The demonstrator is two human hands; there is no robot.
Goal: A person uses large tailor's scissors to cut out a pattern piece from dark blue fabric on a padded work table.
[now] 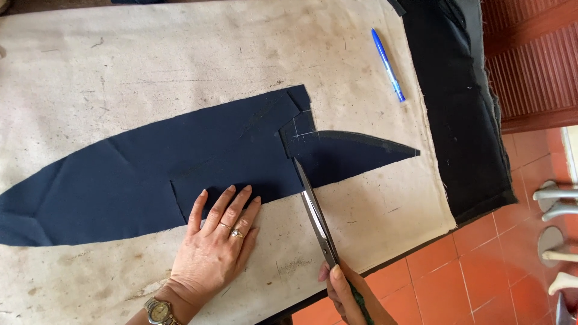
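Left hand (212,248) flat, fingers spread, pinning navy fabric (150,174) mid-table (90,66). Right hand (349,295), near edge, fingers wrapped round scissors (314,210); blades seem nearly closed. Cloth looks light, limp; hold flat beside the cut.

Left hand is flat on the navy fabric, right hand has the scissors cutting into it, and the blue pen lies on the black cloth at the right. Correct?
Not quite. The head view shows the blue pen lying on the bare cream table cover, beside the black cloth, not on it. The left hand, navy fabric, right hand and scissors are as you said.
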